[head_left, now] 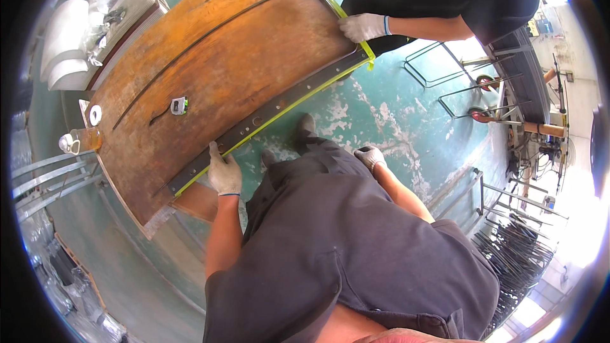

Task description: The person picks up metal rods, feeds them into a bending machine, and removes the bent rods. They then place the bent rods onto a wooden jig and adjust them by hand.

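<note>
My left hand [225,174], in a pale work glove, is closed at the edge of a long dark metal strip [236,134] with holes. The thumb lies over its top; the fingers beneath are hidden. A yellow-green edging [279,115] runs along the strip's near side. The strip lies along the near edge of a brown wooden tabletop [210,57]. My right hand [368,157], also gloved, hangs beside my right thigh, away from the table. Its fingers are mostly turned out of sight. A small tape measure [179,106] sits on the tabletop beyond my left hand.
Across the table's right end, a co-worker's gloved hands [365,27] touch a yellow-green-edged piece. A white tape roll [95,114] and a bottle of amber liquid [86,140] are at the left end. Wire-framed racks [445,82] stand right; dark rods [515,251] are bundled lower right.
</note>
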Available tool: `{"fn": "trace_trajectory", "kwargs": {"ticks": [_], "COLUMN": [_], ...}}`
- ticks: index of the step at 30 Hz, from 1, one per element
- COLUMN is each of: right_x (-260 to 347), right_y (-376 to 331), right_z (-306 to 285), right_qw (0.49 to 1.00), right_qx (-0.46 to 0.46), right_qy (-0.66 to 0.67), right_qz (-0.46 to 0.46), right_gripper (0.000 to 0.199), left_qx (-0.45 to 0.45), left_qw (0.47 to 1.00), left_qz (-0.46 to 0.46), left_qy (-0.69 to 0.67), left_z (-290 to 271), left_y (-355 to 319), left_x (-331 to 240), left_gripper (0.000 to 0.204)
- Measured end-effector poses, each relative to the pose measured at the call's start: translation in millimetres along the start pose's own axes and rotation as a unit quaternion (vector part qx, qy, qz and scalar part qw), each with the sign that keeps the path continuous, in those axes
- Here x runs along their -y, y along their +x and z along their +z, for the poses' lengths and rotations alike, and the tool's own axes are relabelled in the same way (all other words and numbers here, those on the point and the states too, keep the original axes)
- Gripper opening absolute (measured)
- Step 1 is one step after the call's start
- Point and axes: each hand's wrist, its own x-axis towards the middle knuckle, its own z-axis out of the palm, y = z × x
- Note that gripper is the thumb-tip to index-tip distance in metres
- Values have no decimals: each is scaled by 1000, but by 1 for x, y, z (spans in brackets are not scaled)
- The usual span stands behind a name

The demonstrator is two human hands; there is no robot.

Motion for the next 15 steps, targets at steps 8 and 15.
{"fn": "trace_trajectory", "kwargs": {"ticks": [8,15], "right_x": [7,4], "right_y": [9,2], "right_z": [-8,-6], "right_qw": [1000,1000], "right_qx": [10,7], "right_qy": [26,-13], "right_qz": [-4,-5], "right_gripper": [39,39], "left_qx": [8,-3], "left_qw": [999,1000], "left_qz": [12,-5], "left_qy": [33,-4], "left_z": [8,-2], "left_y": [2,-12], "left_x": [3,-2], "left_gripper": [59,51]}}
